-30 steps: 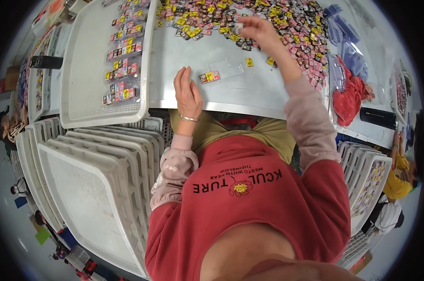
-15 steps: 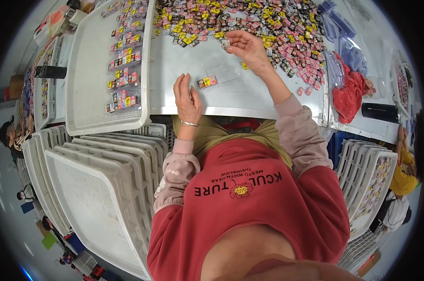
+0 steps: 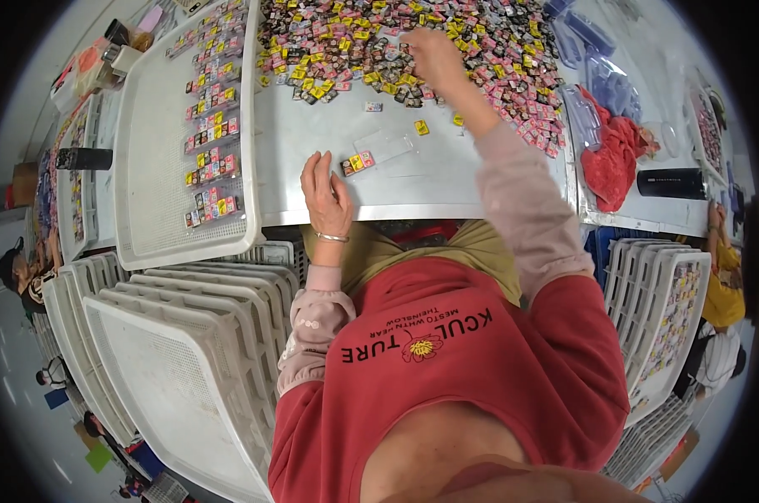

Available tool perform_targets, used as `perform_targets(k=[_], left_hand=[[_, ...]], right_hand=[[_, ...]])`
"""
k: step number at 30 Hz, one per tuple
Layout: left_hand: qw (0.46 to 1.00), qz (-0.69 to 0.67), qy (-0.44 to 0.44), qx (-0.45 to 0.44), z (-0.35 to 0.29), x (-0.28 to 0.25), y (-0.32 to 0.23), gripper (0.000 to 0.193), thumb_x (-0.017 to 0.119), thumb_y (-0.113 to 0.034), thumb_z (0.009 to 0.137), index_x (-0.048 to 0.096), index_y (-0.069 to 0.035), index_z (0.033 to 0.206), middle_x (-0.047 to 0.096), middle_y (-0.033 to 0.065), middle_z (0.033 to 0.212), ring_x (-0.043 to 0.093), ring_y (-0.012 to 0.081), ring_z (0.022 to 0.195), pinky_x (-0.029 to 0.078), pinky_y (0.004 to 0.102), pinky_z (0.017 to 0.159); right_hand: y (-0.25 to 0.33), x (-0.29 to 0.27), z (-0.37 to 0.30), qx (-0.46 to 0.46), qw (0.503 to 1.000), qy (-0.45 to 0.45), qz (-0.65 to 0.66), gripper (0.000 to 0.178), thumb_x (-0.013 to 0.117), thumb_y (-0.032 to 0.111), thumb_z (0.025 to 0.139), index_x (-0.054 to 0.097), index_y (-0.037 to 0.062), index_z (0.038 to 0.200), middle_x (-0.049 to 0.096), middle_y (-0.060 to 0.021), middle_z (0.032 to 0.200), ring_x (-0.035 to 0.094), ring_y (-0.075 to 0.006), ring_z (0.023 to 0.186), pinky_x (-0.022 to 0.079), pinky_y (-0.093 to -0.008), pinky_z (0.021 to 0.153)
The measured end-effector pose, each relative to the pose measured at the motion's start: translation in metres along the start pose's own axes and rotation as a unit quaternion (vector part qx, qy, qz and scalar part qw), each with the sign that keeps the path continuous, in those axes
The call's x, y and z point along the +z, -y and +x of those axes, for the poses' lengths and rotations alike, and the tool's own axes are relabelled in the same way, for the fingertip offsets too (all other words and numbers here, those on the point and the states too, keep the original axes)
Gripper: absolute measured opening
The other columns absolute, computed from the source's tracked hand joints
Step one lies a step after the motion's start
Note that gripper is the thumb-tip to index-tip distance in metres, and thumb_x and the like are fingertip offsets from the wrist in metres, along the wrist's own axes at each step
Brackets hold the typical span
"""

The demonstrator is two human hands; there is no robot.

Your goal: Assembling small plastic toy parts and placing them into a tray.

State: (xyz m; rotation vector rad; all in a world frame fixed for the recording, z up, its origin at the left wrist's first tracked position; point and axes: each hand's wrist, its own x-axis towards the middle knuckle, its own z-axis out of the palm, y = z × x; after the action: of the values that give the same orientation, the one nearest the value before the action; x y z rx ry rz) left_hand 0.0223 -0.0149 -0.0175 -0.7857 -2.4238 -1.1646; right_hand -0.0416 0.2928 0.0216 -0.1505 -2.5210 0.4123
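My left hand (image 3: 327, 199) lies on the metal table with fingers stretched out, holding nothing. Just beside its fingertips is a clear plastic case (image 3: 385, 147), opened flat, with a short row of small printed blocks (image 3: 358, 163) in pink, yellow and white at its near-left end. Farther off, my right hand (image 3: 436, 63) reaches over a wide pile of small blocks (image 3: 346, 46) in pink, yellow and black. Its fingers are bent downward and blurred, so their grip is unclear. One pale block (image 3: 373, 106) and one yellow block (image 3: 421, 127) lie apart from the pile.
To the left, a white mesh tray (image 3: 149, 180) carries rows of filled clear cases (image 3: 212, 167). White trays (image 3: 157, 352) are stacked below it. At the right are a red cloth (image 3: 607, 159), clear plastic cases (image 3: 610, 80) and a black cylinder (image 3: 671, 184). Other people work at both sides.
My right hand has moved farther away over the pile. The pale block it held between its fingertips now lies on the table. My left hand stays near the case; the whole view has shifted slightly.
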Motion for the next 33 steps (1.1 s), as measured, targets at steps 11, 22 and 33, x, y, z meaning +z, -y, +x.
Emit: perform_targets(k=[11,22,33], left_hand=[[1.000,0.011,0.001,0.001,0.001,-0.001,-0.003,0.040,0.052,0.003,0.083,0.055,0.001,0.122,0.052,0.0208,0.123,0.053,0.0370,0.112,0.045,0.0400,0.093],[0.999,-0.035,-0.016,-0.012,0.005,-0.002,-0.002,0.036,0.054,0.002,0.082,0.058,0.000,0.118,0.056,0.0193,0.118,0.056,0.0358,0.107,0.046,0.0391,0.090],[0.989,0.022,0.083,0.120,0.006,0.005,-0.021,0.034,0.065,-0.008,0.075,0.061,-0.006,0.109,0.058,0.0081,0.115,0.049,0.0319,0.113,0.036,0.0445,0.097]], right_hand=[[-0.087,-0.004,0.010,-0.011,0.994,0.076,0.076,0.039,0.068,0.000,0.075,0.064,0.0083,0.113,0.063,-0.0111,0.097,0.063,-0.0272,0.089,0.051,-0.0365,0.080],[0.004,-0.053,-0.031,-0.044,0.971,0.041,0.232,0.032,0.073,0.008,0.077,0.066,0.0066,0.108,0.065,-0.0048,0.093,0.060,-0.0124,0.070,0.050,-0.0261,0.066],[0.083,-0.008,-0.106,-0.023,0.930,0.167,0.327,0.022,0.069,0.003,0.075,0.066,0.0007,0.096,0.063,-0.0122,0.090,0.064,-0.0261,0.077,0.052,-0.0349,0.069]])
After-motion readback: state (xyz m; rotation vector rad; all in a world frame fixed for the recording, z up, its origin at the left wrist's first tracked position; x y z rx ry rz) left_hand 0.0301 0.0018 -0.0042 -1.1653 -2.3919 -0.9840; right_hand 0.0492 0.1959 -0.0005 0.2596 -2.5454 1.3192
